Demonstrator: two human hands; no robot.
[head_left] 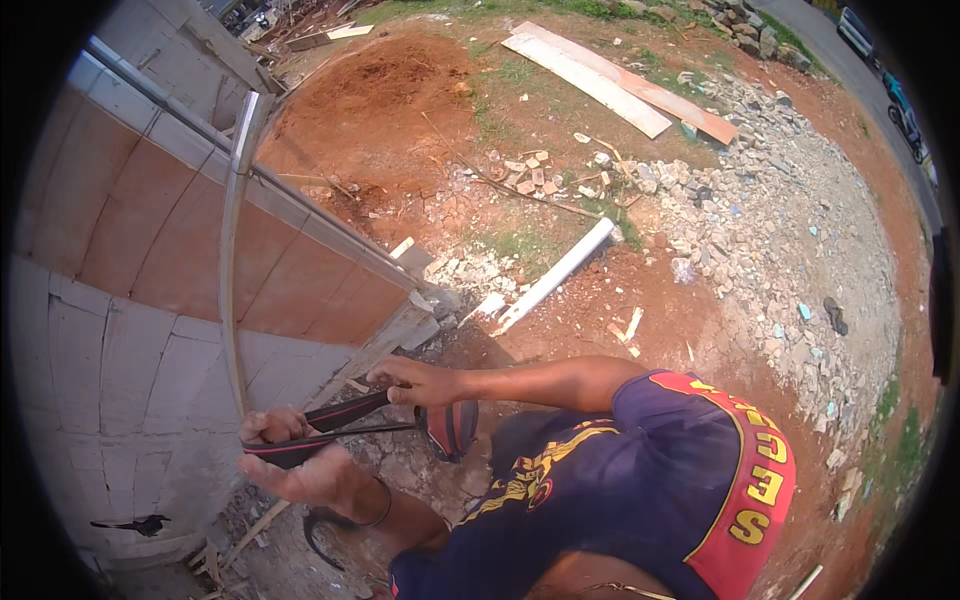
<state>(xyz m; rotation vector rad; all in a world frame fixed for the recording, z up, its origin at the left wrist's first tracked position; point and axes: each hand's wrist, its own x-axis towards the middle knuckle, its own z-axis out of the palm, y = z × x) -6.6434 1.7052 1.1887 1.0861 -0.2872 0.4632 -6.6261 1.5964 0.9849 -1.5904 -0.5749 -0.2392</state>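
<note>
My left hand (308, 460) is palm-up, its fingers curled round a black strap (345, 412) with red edging. To its right and a little farther off, my right hand (412, 382) pinches another stretch of that strap. Below the right hand hangs a black-and-red piece (450, 430), which looks like a small pouch joined to the strap; part of it is hidden behind my shirt. A long silver metal bar (236, 230) leans upright against the block wall (130, 370), its lower end passing behind my left hand.
The wall, with a reddish band, fills the left side. Red soil (370, 95) is heaped behind it. A white pipe-like length (560, 275) and two boards (600, 80) lie on the ground. Broken rubble (800, 250) spreads along the right, with a road (830, 50) beyond.
</note>
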